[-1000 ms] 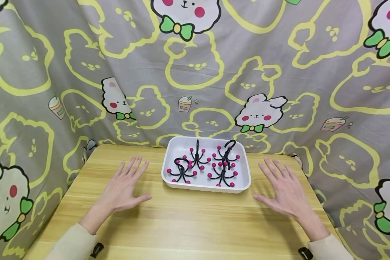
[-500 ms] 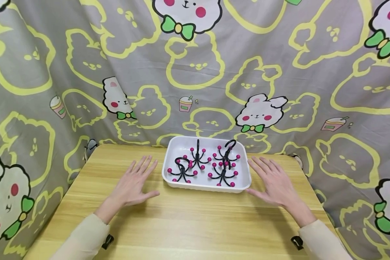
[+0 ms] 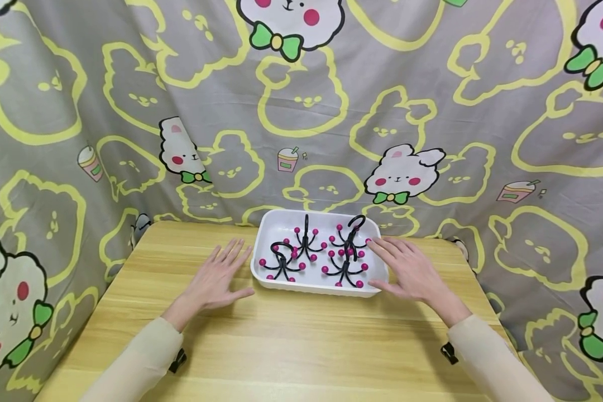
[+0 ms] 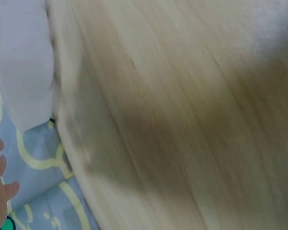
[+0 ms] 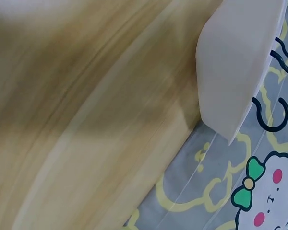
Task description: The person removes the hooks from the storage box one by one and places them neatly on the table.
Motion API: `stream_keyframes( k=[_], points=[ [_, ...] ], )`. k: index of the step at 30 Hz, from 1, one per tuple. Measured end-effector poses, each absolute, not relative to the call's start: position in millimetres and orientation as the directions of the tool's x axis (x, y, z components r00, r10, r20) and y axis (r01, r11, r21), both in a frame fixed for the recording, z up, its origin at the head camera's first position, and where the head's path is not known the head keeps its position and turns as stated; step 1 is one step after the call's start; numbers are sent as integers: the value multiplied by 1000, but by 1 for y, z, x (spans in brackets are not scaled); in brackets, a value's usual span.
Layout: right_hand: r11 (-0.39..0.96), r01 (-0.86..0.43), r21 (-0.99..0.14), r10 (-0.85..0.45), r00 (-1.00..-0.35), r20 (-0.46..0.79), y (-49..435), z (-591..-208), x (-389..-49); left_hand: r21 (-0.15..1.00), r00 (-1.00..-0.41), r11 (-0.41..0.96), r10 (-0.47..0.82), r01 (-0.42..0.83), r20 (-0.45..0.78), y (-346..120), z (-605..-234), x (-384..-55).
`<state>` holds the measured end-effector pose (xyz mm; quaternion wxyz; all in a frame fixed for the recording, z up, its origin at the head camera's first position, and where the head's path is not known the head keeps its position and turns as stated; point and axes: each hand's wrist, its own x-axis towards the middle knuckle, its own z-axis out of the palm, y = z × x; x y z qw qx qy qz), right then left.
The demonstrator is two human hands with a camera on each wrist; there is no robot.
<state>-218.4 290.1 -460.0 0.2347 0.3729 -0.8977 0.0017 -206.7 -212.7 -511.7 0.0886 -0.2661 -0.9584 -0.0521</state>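
A white rectangular tray (image 3: pixel 311 290) stands at the table's back edge. In it lie several black claw hangers (image 3: pixel 305 245), each with a curved hook on top and upturned prongs tipped with pink balls. In the head view my left hand (image 3: pixel 218 279) is beside the tray's left end, fingers spread and straight, holding nothing. My right hand (image 3: pixel 409 271) reaches over the tray's right end with extended fingers, close to the rear right hanger (image 3: pixel 350 241); whether it touches the rim is unclear. In the left wrist view, left fingertips show beside the tray wall (image 4: pixel 26 62).
The wooden table (image 3: pixel 301 346) carries the tray against a grey curtain (image 3: pixel 221 111) printed with yellow outlines and white rabbits. The curtain hangs behind and along both sides of the table. Black straps (image 3: pixel 178 360) show under both sleeves.
Both hands have moved inward toward the tray, the right one from outside it to over its right end. The tray and hangers stay in place.
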Motion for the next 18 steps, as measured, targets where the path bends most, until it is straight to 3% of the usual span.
stream_keyframes(
  k=[18],
  points=[
    [678,-708,198,-732,-627,264,276,-453,-256,22,-831,842,528,539,174,-206,-525,-229]
  ],
)
